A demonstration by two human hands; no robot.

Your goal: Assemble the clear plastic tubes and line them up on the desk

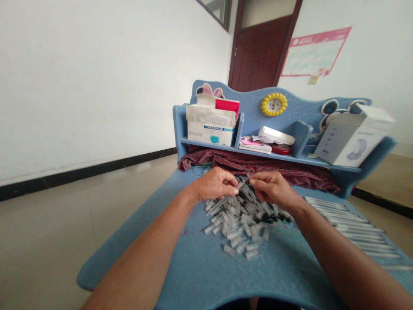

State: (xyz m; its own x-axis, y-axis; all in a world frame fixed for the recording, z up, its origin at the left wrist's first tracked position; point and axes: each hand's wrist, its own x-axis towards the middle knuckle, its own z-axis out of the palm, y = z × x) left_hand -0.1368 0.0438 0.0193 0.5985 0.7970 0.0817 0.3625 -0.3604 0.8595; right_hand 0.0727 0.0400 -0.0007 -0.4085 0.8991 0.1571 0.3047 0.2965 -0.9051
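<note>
While my left hand point(214, 184) and right hand point(274, 187) are each closed in a fingertip pinch on the slim tube point(240, 186), held just above the pile of short sleeves point(240, 219), I judge the trick is keeping both ends in one straight line and pressing lightly, so nothing bends. The sleeves look like hard, smooth, cloudy plastic: stubby cylinders, some dark-tipped, heaped loosely on the matte blue desk point(200, 267); longer pale tubes point(348, 219) lie in a row to my right

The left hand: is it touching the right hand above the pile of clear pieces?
Apart. Head view: a small gap separates the left hand from the right hand; a thin grey piece, pinched by both, bridges it.
</note>
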